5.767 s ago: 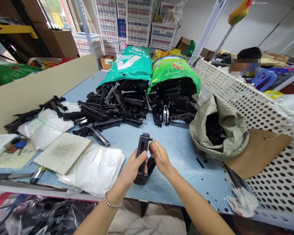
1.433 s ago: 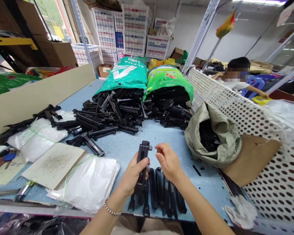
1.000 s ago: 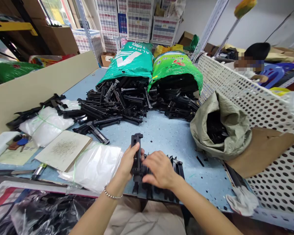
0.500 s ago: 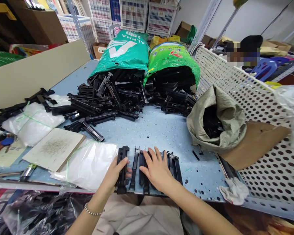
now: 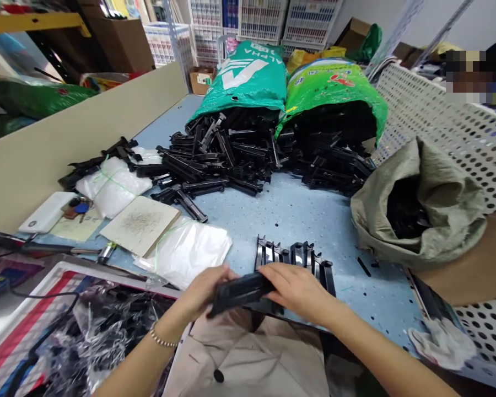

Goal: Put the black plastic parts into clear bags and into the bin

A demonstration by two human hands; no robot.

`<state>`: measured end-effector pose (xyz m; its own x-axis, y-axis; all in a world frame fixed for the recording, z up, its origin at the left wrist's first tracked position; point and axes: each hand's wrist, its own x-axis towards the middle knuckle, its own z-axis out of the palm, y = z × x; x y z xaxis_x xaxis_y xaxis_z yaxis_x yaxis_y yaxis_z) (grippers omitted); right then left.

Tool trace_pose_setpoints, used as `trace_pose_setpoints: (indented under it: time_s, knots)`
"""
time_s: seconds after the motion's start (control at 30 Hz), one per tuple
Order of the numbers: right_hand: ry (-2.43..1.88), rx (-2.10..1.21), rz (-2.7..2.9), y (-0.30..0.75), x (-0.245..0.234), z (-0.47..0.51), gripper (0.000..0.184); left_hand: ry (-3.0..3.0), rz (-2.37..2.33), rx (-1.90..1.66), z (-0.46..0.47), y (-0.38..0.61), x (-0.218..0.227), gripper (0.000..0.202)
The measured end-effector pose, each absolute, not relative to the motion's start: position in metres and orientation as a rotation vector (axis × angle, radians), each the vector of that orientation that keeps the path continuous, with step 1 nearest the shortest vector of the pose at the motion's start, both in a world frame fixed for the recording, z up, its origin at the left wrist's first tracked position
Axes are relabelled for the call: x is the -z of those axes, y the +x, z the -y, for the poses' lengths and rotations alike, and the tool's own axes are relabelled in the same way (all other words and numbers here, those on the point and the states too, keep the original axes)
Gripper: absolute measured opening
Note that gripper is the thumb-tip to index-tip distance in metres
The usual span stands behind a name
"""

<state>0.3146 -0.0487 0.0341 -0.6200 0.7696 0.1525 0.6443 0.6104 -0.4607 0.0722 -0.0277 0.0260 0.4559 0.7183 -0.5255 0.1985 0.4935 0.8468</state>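
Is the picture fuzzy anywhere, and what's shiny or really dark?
In the head view, the held black part looks slightly smeared, perhaps motion blur; there too, the white plastic bags look very bright and the lined-up black parts glint; also there, the bright green bag's mouth is dark inside.

Forearms (image 5: pixel 386 344) angle inward, left grip (image 5: pixel 204 292) and right grip (image 5: pixel 298 289) curled near each other.

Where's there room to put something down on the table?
The blue table has a patch bare but for specks between the black heap, the row of black parts and the grey sack. It's crowded at left, around the white packets.
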Motion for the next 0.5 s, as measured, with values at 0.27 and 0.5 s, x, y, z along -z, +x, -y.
trace_pose_setpoints:
  time_s: [0.27,0.5]
  knots:
    - [-1.300,-1.493,1.179,0.272,-0.006,0.045,0.043,2.138,-1.778,-0.394,0.011,0.027,0.010,0.026]
    - [-1.139,-1.675,0.809,0.231,0.002,0.044,0.037,2.260,-1.794,-0.359,0.002,0.032,0.008,0.021]
